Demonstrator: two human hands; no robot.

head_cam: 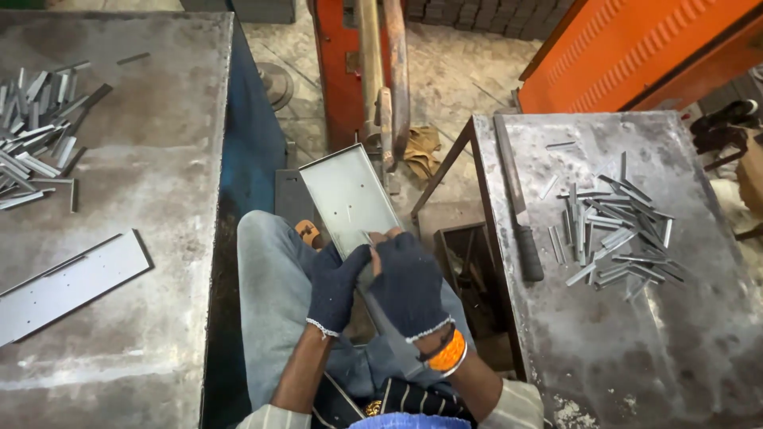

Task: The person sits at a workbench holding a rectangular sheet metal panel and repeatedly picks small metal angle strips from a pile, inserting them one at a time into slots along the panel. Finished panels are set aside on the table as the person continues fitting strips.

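A flat grey sheet-metal panel (346, 195) with folded edges rests tilted over my lap, its far end toward the orange machine. Both hands wear dark fingerless knit gloves. My left hand (335, 287) grips the panel's near edge from the left. My right hand (408, 284), with orange and black bangles at the wrist, clamps the same near edge from the right, its fingertips pinching a small metal strip (368, 236) against the panel. The panel's near end is hidden under both hands.
A steel table (127, 334) at left holds a flat metal sheet (70, 284) and a pile of small strips (36, 127). The right steel table (675, 349) carries several cut strips (612, 230) and a long black-handled blade (520, 206). An orange machine (362, 63) stands ahead.
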